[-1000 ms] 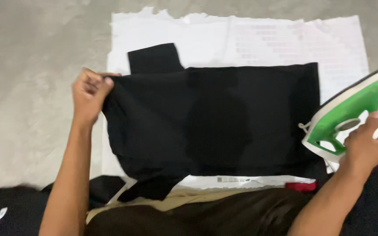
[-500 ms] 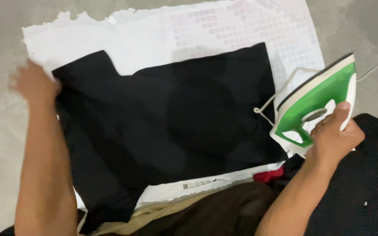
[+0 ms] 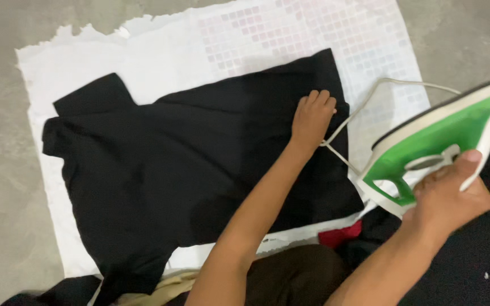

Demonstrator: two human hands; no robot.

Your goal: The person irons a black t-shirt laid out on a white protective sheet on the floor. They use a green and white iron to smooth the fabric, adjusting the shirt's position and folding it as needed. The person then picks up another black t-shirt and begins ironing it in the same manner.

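A black T-shirt [image 3: 188, 164] lies spread flat on a white cloth [image 3: 160, 56] on the floor. My left hand [image 3: 312, 118] rests on the shirt's right edge, fingers curled onto the fabric near the hem. My right hand [image 3: 448, 198] grips the handle of a green and white clothes iron [image 3: 438, 141], held tilted in the air to the right of the shirt. The iron's white cord [image 3: 364, 107] loops across the cloth toward my left hand.
Grey concrete floor [image 3: 7, 170] surrounds the white cloth. A pile of dark clothes [image 3: 483, 255] lies at the lower right, with a red piece [image 3: 340, 233] beside it. More dark and tan fabric [image 3: 171, 286] lies along the bottom edge.
My left hand has left the shirt's left shoulder and crossed over to its right edge. The iron stays lifted in my right hand, now closer and more to the right.
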